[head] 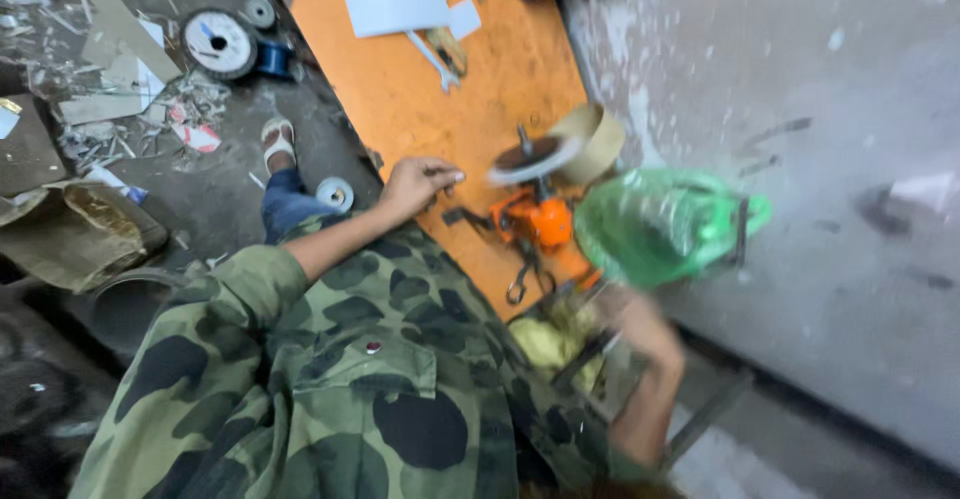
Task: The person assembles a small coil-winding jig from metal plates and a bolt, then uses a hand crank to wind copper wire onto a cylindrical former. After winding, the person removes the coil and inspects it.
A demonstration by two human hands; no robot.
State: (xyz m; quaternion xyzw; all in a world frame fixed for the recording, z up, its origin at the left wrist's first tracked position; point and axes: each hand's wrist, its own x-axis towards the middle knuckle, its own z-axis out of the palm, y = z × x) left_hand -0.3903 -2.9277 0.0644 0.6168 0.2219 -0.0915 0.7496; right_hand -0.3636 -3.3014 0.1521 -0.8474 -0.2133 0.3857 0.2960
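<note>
Left hand: left hand (418, 184) rests on the orange board (400, 99), fingers pinched together at their tips; whether they grip anything I cannot tell
Right hand: right hand (640, 324) at 5 o'clock of the tool, blurred by motion; closed or apart, I cannot tell
Tool: orange power tool (540, 221) lies on the board's near edge, a blurred disc (535, 159) at its 12 o'clock, black cables (525, 281) hanging at 6
Handling: looks heavy and stiff, with a hard body; best taken by the orange body, well away from the disc
Bag: green plastic bag (660, 224) at 3 o'clock of the tool, thin and soft, likely slippery
Tape: tan tape roll (592, 141) just beside the disc, at 1 o'clock
Board: flat and firm, carrying a spanner (436, 61) and white paper (398, 4) at its far end
Room: grey, dusty floor (800, 79); scraps and reels (220, 44) at 10 o'clock; a sandalled foot (277, 140) beside the board
</note>
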